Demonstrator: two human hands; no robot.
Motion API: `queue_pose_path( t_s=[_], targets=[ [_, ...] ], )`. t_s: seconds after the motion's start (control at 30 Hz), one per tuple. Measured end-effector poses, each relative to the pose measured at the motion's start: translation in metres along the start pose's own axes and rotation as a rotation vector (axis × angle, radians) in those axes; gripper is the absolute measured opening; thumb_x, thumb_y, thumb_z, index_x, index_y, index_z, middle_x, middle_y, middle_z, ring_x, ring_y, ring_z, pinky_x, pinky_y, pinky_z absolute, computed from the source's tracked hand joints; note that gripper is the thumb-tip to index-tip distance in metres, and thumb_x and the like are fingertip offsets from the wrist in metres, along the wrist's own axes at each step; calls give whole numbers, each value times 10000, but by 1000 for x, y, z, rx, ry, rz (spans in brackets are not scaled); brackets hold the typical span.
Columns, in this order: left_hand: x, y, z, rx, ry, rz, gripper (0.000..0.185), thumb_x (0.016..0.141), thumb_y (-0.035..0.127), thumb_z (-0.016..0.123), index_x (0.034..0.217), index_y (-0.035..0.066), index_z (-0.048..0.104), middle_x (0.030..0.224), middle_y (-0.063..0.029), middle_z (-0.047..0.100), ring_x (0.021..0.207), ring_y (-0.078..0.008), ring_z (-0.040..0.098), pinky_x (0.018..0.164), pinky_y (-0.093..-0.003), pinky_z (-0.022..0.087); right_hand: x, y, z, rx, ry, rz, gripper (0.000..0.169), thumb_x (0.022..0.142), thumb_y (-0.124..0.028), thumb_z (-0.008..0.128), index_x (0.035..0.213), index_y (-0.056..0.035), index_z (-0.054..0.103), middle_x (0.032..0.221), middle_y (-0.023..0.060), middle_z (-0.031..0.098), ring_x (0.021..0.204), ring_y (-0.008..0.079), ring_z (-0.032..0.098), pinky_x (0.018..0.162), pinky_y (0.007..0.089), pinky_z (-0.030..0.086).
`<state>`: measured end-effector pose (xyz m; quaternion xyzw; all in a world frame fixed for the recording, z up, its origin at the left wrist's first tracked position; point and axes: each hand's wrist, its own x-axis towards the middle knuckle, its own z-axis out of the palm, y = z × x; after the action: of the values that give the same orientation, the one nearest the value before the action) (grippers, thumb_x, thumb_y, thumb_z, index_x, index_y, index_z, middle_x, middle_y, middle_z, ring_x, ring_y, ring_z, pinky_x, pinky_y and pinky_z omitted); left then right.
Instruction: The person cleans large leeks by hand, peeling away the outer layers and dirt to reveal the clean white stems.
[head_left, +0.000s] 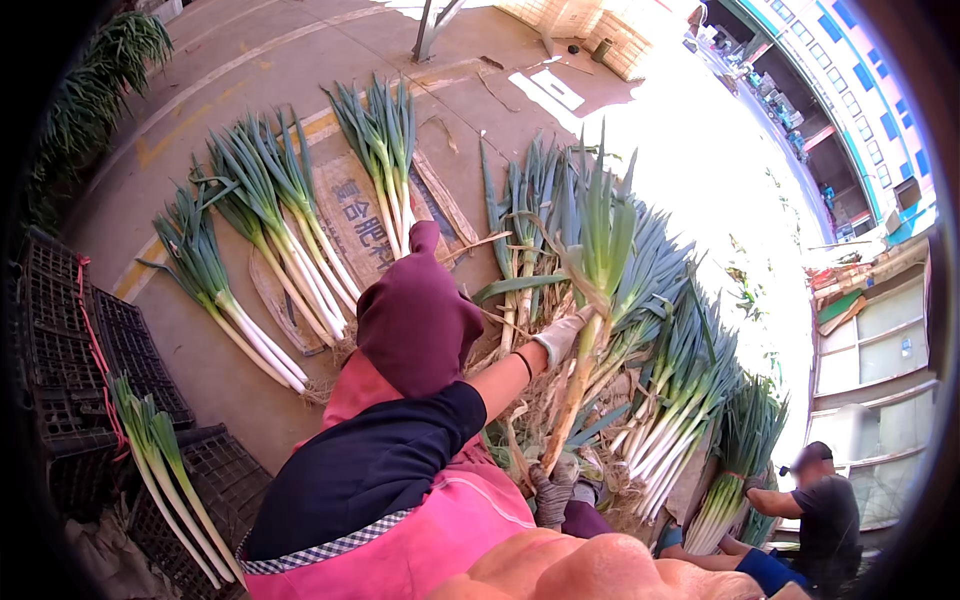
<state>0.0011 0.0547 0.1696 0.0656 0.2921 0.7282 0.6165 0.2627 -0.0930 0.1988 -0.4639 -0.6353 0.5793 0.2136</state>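
My left hand (562, 336), in a pale glove, grips a large green onion (576, 390) high on its stalk, where dry outer leaves hang. My right hand (553, 486), in a dark grey glove, is closed round the root end of the same stalk, close to my body. The stalk slants up and right, with its green leaves spread at the top. Behind it lie untrimmed green onions (525, 232) with dry leaves. Cleaned ones with white stalks (656, 457) lie to the right.
Trimmed green onions (259, 352) lie in bunches at left, some on a printed sack (349, 202). Black plastic crates (142, 352) stand far left, with several onions (169, 472) on them. At lower right a person (825, 510) sits by a tied bundle (724, 487). A metal post (427, 34) stands ahead.
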Motion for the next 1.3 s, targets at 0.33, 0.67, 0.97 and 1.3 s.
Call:
queue_pose_path(
  t_s=[0.33, 0.67, 0.97, 1.3],
  targets=[
    [-19, -1, -32, 285, 74, -37, 532, 892, 406, 517, 1233, -2, 500, 1142, -70, 570, 978, -111, 514, 856, -259, 400, 124, -24, 24, 332, -183, 247, 484, 832, -477, 577, 1025, -33, 576, 832, 85, 638, 665, 189, 603, 612, 300, 496],
    [-25, 16, -38, 5, 289, -14, 353, 840, 331, 611, 1048, 47, 585, 816, -52, 618, 629, -165, 563, 564, -312, 452, 159, 14, 7, 890, 292, 141, 106, 827, -66, 595, 754, -70, 519, 563, 70, 528, 470, 187, 487, 426, 364, 425],
    [21, 1, -58, 156, 655, 146, 390, 932, 336, 427, 1096, 4, 549, 840, -122, 644, 668, -232, 598, 548, -323, 463, 20, 138, 3, -773, 174, 116, 537, 801, -221, 624, 1287, -84, 442, 1026, 166, 609, 923, 306, 582, 754, 395, 453],
    [-60, -10, -1, 1716, 72, -44, 389, 881, 325, 409, 840, 41, 672, 832, -185, 641, 744, -354, 610, 677, -438, 489, 29, 22, 24, -192, 227, 183, 409, 776, -189, 654, 1104, 16, 523, 845, 123, 611, 753, 209, 566, 661, 344, 449]
  ],
)
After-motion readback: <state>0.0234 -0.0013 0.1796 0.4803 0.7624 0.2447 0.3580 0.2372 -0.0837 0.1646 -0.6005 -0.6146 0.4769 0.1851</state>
